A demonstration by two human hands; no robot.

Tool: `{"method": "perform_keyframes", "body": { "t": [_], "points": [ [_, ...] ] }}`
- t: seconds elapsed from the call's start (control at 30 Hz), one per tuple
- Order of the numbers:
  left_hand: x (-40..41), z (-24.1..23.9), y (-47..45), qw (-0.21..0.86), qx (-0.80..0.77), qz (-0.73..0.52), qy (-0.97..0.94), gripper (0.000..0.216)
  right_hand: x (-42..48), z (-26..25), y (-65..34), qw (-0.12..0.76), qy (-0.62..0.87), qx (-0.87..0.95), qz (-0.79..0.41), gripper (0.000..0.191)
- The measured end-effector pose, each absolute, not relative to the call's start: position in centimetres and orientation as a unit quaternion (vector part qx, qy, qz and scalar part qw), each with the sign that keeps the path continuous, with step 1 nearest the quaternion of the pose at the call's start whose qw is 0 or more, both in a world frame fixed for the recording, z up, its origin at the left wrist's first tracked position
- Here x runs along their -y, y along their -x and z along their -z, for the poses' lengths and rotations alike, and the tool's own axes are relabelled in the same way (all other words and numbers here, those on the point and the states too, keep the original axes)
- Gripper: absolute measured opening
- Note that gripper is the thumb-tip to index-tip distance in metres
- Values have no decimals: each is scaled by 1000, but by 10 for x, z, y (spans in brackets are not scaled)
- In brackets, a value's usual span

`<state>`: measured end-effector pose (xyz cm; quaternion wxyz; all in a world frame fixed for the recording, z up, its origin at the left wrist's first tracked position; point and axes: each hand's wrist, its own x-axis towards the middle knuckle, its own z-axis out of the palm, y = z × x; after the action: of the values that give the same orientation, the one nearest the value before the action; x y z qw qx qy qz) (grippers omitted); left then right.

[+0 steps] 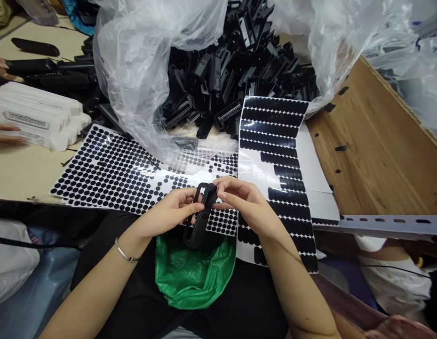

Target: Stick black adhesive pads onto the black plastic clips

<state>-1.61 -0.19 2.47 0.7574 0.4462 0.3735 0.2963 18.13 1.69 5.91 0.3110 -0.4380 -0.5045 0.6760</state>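
My left hand point(174, 209) is closed round a black slotted plastic part point(197, 230), with the thumb across its ribbed face. The part is tilted, its lower end over an open green bag point(190, 287) on my lap. At its upper right end, the fingertips of my right hand point(244, 200) are pinched together against it; whether a small piece is between them I cannot make out. Beneath my hands lies a sheet of round black stickers point(108, 174). Beside my right forearm, a sheet of long black scalloped stickers point(278, 188) hangs over the table edge.
Many similar black parts point(218, 70) are heaped at the back, beside clear plastic wrapping point(133, 70). A wooden board point(373, 150) stands at right. At far left, another person's hand point(6, 133) touches a stack of white cards point(38, 115).
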Motion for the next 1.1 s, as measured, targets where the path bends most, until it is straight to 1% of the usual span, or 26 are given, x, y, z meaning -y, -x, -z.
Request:
{"method": "perform_keyframes", "body": {
  "t": [0.2, 0.43, 1.1],
  "points": [
    [1, -25, 16, 752, -374, -299, -453, 18, -16, -61, -181, 308, 444, 506, -672, 18],
    [2, -25, 16, 746, -386, -292, -457, 22, -15, -61, -181, 309, 444, 517, -663, 17],
    [4, -28, 15, 734, -395, -293, -469, 19, -11, -61, -179, 317, 449, 553, -626, 14]
  ]
}}
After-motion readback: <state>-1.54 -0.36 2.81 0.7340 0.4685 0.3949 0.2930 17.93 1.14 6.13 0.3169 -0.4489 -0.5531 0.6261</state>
